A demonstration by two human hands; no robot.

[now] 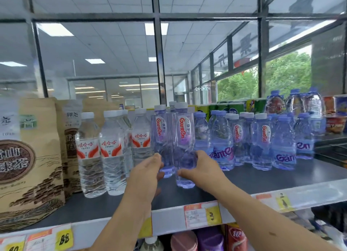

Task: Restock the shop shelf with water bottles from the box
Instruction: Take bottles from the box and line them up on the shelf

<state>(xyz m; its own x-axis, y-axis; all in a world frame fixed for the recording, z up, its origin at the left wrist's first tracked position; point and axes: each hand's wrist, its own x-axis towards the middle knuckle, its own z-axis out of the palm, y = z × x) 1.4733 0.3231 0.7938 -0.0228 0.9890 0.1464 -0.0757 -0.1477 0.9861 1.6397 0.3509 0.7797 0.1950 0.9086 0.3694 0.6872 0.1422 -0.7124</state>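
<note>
This is a shop. A dark display shelf (262,177) carries a front strip of yellow and orange price labels (202,216). Goods stand on it in rows by brand: water bottles (261,138) in matching groups, with large paper bags (28,157) of tea at the left. More cans (210,239) fill the level below. A glass wall (112,53) stands behind the shelf.

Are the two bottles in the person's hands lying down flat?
No, the left bottle in the left hand and the right bottle in the right hand both stand upright on the shelf.
</note>
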